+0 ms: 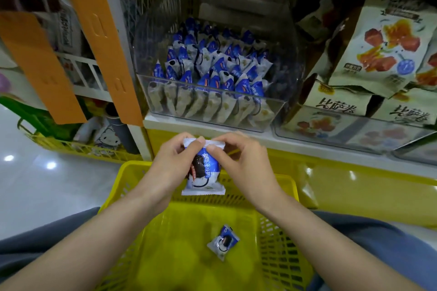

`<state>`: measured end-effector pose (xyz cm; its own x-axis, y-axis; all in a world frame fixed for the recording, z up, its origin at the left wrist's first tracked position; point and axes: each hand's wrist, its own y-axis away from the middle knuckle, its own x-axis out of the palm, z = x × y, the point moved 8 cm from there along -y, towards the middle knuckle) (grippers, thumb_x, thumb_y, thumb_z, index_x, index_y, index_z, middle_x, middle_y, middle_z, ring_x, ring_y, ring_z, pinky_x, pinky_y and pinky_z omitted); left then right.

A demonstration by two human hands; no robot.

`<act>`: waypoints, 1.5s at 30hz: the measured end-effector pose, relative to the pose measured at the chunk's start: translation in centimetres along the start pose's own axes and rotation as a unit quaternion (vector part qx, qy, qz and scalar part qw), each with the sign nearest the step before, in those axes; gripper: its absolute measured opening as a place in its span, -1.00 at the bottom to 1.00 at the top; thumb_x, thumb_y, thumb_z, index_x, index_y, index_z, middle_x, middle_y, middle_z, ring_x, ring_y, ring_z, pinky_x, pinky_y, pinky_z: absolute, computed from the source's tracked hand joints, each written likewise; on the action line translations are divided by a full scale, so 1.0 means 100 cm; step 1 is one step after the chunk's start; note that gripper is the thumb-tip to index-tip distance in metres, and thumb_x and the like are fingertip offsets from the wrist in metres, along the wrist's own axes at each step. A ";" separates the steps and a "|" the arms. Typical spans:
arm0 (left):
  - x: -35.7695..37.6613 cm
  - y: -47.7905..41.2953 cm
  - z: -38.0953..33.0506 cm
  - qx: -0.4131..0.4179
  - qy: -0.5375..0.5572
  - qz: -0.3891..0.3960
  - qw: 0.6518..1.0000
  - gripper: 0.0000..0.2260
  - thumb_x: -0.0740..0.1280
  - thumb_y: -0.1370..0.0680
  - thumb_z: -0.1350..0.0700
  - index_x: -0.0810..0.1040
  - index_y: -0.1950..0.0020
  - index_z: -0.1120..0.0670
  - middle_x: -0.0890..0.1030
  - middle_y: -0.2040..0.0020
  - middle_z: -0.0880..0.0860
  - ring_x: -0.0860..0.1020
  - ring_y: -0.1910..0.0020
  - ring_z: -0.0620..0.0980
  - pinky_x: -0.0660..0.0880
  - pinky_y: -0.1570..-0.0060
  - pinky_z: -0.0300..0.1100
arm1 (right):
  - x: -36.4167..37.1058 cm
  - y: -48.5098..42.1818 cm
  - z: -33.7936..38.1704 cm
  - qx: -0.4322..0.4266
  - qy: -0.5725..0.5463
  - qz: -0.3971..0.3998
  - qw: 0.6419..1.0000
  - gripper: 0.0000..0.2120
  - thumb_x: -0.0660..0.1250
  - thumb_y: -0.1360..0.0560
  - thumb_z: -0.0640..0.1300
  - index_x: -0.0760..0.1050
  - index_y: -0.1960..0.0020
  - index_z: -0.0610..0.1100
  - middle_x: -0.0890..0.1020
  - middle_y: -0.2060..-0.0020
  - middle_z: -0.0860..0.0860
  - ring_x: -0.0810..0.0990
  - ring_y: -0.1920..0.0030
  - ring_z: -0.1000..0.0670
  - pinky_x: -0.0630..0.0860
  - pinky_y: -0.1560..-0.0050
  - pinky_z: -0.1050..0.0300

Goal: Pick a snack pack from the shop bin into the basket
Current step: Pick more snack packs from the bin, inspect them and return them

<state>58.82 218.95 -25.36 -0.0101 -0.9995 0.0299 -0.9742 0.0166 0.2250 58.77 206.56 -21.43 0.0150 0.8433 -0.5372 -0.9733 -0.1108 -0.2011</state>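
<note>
A blue and white snack pack [203,179] hangs upright above the far rim of the yellow basket [279,231]. My left hand [170,163] pinches its top left edge and my right hand [241,160] pinches its top right edge. A second pack of the same kind [223,242] lies on the basket floor. The clear shop bin [212,116] on the shelf beyond holds several more of these packs in rows.
To the right of the bin stand clear trays with pale bags of fruit snacks [383,45]. Orange cardboard flaps [101,38] hang at the left. A yellow shelf front [354,186] runs below the bins. Shiny white floor [35,184] lies to the left.
</note>
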 end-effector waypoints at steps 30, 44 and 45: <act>-0.008 0.010 -0.015 0.079 -0.039 -0.023 0.996 -0.89 0.30 -0.53 0.19 0.56 0.01 0.02 0.68 0.18 -0.01 0.61 0.26 -0.19 0.50 0.27 -0.40 | 0.018 0.004 -0.023 0.158 -0.141 0.063 0.975 -0.85 0.25 -0.55 -0.13 0.53 -0.07 -0.12 0.62 0.08 -0.02 0.61 0.10 0.03 0.55 0.03 0.16; -0.010 0.014 -0.027 0.162 -0.281 -0.033 0.945 -0.86 0.32 -0.51 0.12 0.53 0.25 0.02 0.61 0.33 -0.04 0.52 0.33 -0.17 0.37 0.34 -0.34 | 0.017 0.005 -0.014 0.087 -0.126 0.065 0.986 -0.95 0.33 -0.50 -0.16 0.57 0.11 -0.05 0.63 0.27 0.01 0.54 0.26 0.15 0.47 0.14 0.24; -0.010 0.016 -0.029 0.172 -0.308 -0.038 0.935 -0.86 0.32 -0.52 0.11 0.52 0.25 0.00 0.60 0.32 -0.08 0.53 0.30 -0.18 0.37 0.31 -0.33 | 0.016 0.004 -0.013 0.083 -0.122 0.064 0.987 -0.95 0.35 -0.49 -0.16 0.58 0.13 -0.05 0.65 0.26 -0.01 0.56 0.23 0.12 0.50 0.11 0.18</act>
<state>57.96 220.01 -22.18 0.0382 -0.8249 -0.5640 -0.9912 0.0405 -0.1263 58.68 207.20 -23.48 -0.1456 0.9318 -0.3326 -0.9881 -0.1536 0.0023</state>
